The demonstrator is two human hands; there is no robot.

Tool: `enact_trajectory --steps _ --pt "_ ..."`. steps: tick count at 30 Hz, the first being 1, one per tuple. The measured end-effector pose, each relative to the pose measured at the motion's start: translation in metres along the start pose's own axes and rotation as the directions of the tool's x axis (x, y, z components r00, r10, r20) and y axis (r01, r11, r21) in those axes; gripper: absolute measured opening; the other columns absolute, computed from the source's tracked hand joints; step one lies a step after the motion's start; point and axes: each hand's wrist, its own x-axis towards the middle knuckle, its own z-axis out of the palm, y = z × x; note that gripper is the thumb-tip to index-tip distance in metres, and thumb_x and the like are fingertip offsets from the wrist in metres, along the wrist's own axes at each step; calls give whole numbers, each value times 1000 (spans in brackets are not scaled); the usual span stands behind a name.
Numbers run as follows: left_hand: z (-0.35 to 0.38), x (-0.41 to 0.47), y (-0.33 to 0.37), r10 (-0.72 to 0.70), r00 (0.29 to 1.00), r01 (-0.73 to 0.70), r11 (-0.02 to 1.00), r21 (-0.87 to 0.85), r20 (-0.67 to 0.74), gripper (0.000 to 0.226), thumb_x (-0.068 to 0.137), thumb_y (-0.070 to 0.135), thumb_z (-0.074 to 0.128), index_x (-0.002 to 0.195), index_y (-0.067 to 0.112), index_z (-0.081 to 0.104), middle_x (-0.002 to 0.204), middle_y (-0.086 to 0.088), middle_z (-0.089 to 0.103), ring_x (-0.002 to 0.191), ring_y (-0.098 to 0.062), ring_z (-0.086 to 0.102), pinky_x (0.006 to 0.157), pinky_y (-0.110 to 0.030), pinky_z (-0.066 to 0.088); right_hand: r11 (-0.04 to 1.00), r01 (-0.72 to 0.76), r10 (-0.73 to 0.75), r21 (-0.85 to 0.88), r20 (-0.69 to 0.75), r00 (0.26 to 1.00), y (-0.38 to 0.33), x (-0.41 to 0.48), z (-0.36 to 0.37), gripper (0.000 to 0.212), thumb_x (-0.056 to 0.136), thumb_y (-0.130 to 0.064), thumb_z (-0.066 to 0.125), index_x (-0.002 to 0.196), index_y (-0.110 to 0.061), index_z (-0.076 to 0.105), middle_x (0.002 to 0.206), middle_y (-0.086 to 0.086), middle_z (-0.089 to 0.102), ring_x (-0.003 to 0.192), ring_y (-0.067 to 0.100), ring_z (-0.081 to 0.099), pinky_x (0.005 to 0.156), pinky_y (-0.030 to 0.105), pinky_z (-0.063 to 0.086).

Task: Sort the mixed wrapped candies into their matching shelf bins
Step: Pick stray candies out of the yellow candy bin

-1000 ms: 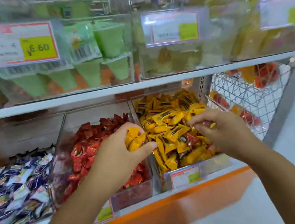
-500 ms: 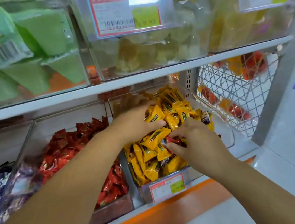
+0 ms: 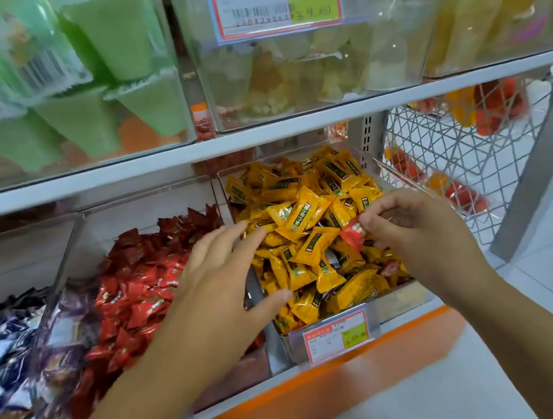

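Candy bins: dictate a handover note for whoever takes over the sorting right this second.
Right hand pinches one red candy above the yellow bin. Left hand open, fingers spread, holding nothing, over the divider beside the red bin. Done: that stray is lifted out. Left: drop it in the red bin; at least one more reddish wrapper sits among the yellow candies.

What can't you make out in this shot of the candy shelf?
Head view only.
- Price tag on the yellow candy bin: print too small and blurred.
- Red candy pinched by the right hand: the hand covers its right end.
- Front of the red candy bin: hidden behind the left hand and forearm.
- Blue-and-white candies: blurred, cut off by the left edge.
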Motion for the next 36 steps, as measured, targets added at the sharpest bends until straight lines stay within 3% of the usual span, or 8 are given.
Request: enact_trajectory --steps 8,11,14,18,22,24,29,36 --pt "-3 -38 1 39 994 -46 997 61 106 79 95 55 40 136 52 -27 142 30 -42 146 -4 -9 118 -28 3 934 230 -181 274 -194 964 -62 1 68 5 89 -19 66 85 -22 65 73 -4 69 70 12 67 65 30 56" --pt "-1 -42 -9 93 993 -96 994 44 73 75 96 52 41 142 54 -18 143 32 -39 145 -2 -4 119 -25 6 929 216 -217 300 -31 976 -85 15 95 9 89 -21 67 95 -17 71 84 -7 73 80 6 69 74 29 55" --pt "-1 -43 -14 119 992 -120 992 29 51 71 96 52 41 145 53 -11 144 34 -36 143 1 -8 114 -21 -1 954 247 -283 172 237 929 -96 28 93 18 90 -18 64 104 -23 74 95 -12 74 91 2 68 87 33 55" --pt "-1 -46 -18 147 986 -146 989 -11 79 71 95 53 45 142 58 -8 141 38 -37 139 8 -13 113 -21 -4 941 236 -147 -243 334 931 -83 32 35 15 92 -19 60 89 -29 71 79 -12 69 53 -10 57 49 7 41" --pt "-1 -42 -24 163 986 -160 985 -61 45 65 92 58 45 141 62 4 145 41 -26 139 10 -15 114 -24 4 787 246 -19 -566 377 926 -50 12 -6 13 88 -21 65 81 -29 74 75 -13 64 72 -18 52 55 11 43" --pt "0 -39 -24 167 986 -164 983 -80 28 58 87 68 35 140 62 12 146 42 -18 138 12 -16 112 -24 6 787 272 -42 -553 393 919 -37 5 -4 14 86 -19 67 80 -28 75 80 -9 63 76 0 57 58 21 45" --pt "4 -26 -26 164 984 -169 983 -75 -74 59 82 69 27 137 50 41 151 31 16 142 7 -2 111 -28 12 725 308 2 -616 449 893 -20 -1 22 36 88 -24 65 123 -32 64 106 1 44 108 15 39 85 27 38" --pt "4 -21 -22 181 968 -195 978 -70 -175 49 87 59 35 129 42 54 142 24 38 139 5 13 108 -24 12 612 329 -40 -719 387 921 -15 0 37 28 89 -23 62 117 -26 63 109 4 43 102 23 46 75 32 48"
